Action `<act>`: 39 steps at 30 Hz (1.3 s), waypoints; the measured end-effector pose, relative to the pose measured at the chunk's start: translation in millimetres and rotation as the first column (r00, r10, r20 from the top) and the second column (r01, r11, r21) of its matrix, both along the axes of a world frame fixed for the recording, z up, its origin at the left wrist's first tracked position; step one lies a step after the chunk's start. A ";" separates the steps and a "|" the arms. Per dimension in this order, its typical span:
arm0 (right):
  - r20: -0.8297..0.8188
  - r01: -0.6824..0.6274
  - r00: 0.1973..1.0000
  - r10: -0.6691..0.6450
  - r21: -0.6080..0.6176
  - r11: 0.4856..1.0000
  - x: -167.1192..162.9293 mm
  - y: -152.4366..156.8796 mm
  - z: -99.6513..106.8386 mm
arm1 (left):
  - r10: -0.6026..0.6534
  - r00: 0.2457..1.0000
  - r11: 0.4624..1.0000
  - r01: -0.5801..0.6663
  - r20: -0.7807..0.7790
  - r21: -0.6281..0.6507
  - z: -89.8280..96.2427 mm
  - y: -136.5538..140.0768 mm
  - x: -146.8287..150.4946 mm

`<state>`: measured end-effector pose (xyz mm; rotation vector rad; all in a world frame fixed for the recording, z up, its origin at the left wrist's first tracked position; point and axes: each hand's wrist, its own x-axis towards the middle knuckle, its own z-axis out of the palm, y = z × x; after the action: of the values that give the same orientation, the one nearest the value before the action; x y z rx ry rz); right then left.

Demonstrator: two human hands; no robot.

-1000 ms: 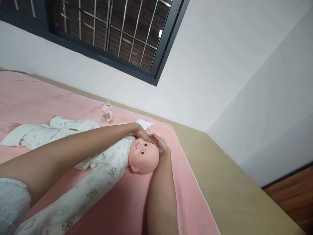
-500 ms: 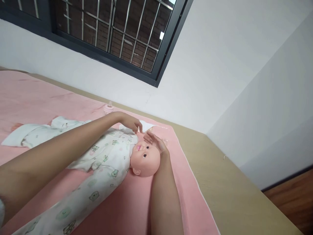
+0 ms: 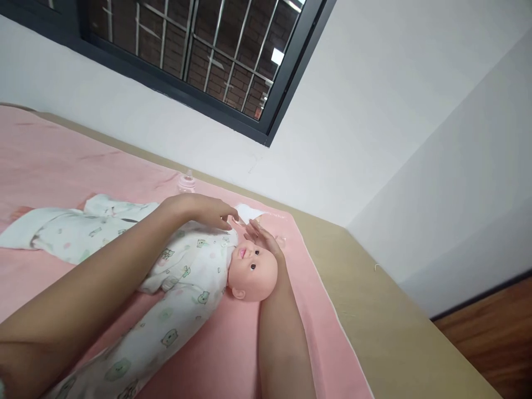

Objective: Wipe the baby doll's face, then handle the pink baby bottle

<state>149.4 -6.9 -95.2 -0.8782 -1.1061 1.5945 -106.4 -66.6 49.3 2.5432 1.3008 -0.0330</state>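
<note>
Below a barred window (image 3: 199, 58), pink matting (image 3: 220, 346) is spread over the tabletop (image 3: 344, 288), where a doll (image 3: 208, 266) is laid face up. Light weight and a firm, smooth head (image 3: 257, 277) are to be expected; it is best supported under neck and trunk. It is bald and dressed in animal-printed white. Left hand (image 3: 206, 211) fingers are slightly parted, right hand (image 3: 269, 243) fingers loosely extended beside its far cheek; nothing is visibly gripped.

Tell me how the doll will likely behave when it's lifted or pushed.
The doll may feel loose in places, as its suit bunches at the waist. Its head looks smooth and hairless, so it could be slippery. Being rounded, the head might also roll sideways if pushed.
</note>
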 end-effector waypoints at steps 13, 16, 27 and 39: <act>0.248 0.213 0.944 -0.217 0.042 0.976 27.9 5.0 38.0 | 0.034 0.998 0.998 -0.037 0.055 0.047 14.1 -8.4 -20.3; 0.405 0.228 0.876 -0.262 0.133 0.965 37.2 0.6 56.7 | 0.035 0.995 0.994 -0.044 0.093 0.096 9.9 -3.6 -21.2; 0.549 -0.026 0.790 -0.275 0.477 0.879 -5.1 -40.0 134.5 | 0.052 0.955 0.974 -0.113 0.293 0.195 4.7 -2.6 -6.3; 0.398 -0.088 0.889 -0.228 0.635 0.767 -47.9 -72.4 159.6 | 0.050 0.719 0.996 0.012 0.694 -0.084 4.8 5.7 -5.2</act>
<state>101.5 -79.3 64.4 -0.8143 -1.7898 0.8277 -111.6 -60.8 54.1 2.1111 0.9716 0.7891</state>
